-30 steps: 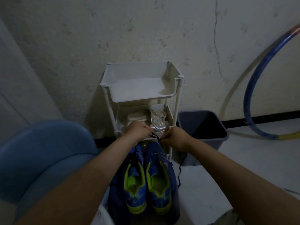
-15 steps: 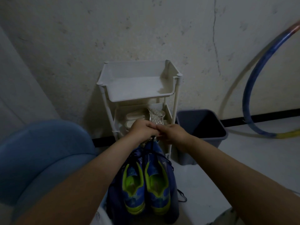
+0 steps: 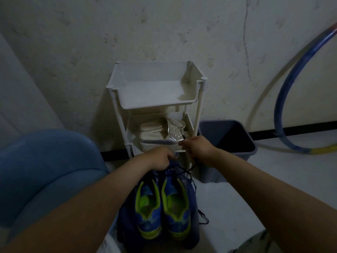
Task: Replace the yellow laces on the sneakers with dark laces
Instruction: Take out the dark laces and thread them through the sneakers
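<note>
- Your two hands have parted since half a second ago, when they met over the toes. The right grip [image 3: 199, 149] has gone up and to the right, and the left grip [image 3: 160, 159] has dropped lower.
- Your right grip now sits in front of the middle shelf of the white rack [image 3: 155, 105], with its fingers pinched on the dark lace [image 3: 191, 167].
- From that pinch the lace runs down under your right wrist, curves back to the toe end of the right shoe, and trails off beside that shoe's outer side.
- Your left grip rests at the toe end of the sneakers [image 3: 176, 201] with its fingers curled downward. The back of the hand hides what they hold, so I cannot tell whether they clamp anything.
- The blue sneakers with yellow-green lining lie side by side between your forearms. Their heels point toward you and their toes toward the rack, and they rest on dark blue fabric [image 3: 125, 225].
- On the rack's middle shelf lie pale slippers [image 3: 152, 126] and a beaded sandal [image 3: 175, 131], just beyond your right knuckles.
- A grey-blue bin [image 3: 251, 154] stands on the floor just beside the rack's right side.
- A blue hoop [image 3: 281, 99] leans on the wall beyond the bin.
- A blue padded seat [image 3: 45, 170] fills the lower left, beside your left forearm.
</note>
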Available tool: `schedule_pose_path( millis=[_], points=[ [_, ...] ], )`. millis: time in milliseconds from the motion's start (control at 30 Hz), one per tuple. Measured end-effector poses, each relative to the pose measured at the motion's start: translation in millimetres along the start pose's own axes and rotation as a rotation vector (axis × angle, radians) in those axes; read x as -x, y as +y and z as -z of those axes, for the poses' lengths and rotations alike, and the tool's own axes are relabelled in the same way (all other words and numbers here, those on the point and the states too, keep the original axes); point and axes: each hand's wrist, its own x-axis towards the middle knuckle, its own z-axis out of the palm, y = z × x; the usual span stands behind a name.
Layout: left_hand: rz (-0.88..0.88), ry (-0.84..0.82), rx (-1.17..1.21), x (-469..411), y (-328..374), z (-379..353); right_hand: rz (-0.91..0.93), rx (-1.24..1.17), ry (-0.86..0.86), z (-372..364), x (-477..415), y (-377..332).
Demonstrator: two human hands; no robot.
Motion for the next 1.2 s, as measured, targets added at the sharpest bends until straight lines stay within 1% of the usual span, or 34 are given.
schedule_pose_path(
  millis=[33,167,200,300,333,367,400,433,567,600,633,700,800,1000,1200],
  points=[
    [-0.009,-0.015,-0.029,-1.9,-2.5,-2.5,0.004,0.093,-0.024,-0.3,-1.1,2.0],
    [-0.039,-0.225,-0.09,-4.7,-3.5,-10.5,0.045,0.426,-0.096,-1.2,-8.4,14.1],
    [-0.036,-0.255,-0.053,-4.3,-2.5,-10.9,0.057,0.465,-0.116,0.1,-11.4,16.4],
    [-0.027,-0.374,0.186,-4.1,-0.5,-6.1,0.05,0.52,-0.133,5.9,-21.8,21.8],
    [-0.05,-0.411,0.209,-4.1,-0.6,-3.5,0.039,0.54,-0.132,7.4,-24.9,23.8],
    [-0.077,-0.431,0.183,-4.7,-1.5,-1.1,0.025,0.564,-0.131,8.0,-28.4,26.2],
    [-0.099,-0.423,0.135,-5.2,-2.9,0.5,0.019,0.59,-0.131,8.2,-31.9,29.0],
    [-0.109,-0.379,0.088,-6.5,-5.1,1.0,0.019,0.613,-0.127,7.8,-35.3,32.0],
    [-0.05,-0.001,0.072,-20.0,-19.3,-7.8,0.023,0.655,-0.129,4.0,-41.8,42.4],
    [-0.034,0.056,0.066,-23.1,-21.3,-11.4,0.021,0.671,-0.138,2.4,-42.7,45.0],
    [-0.019,0.077,0.052,-25.8,-23.1,-15.6,0.02,0.69,-0.146,0.8,-43.8,47.3],
    [0.009,0.063,0.016,-30.9,-25.5,-26.1,0.024,0.724,-0.168,-2.3,-45.2,51.5],
    [0.051,0.055,0.03,-36.5,-25.7,-40.8,0.039,0.739,-0.194,-3.6,-46.4,57.1],
    [0.079,0.092,0.102,-41.0,-25.8,-52.2,0.077,0.716,-0.124,-2.0,-49.8,64.9],
    [0.097,0.139,0.171,-40.1,-29.3,-54.8,0.101,0.801,-0.128,-5.9,-55.5,68.7]
  ],
)
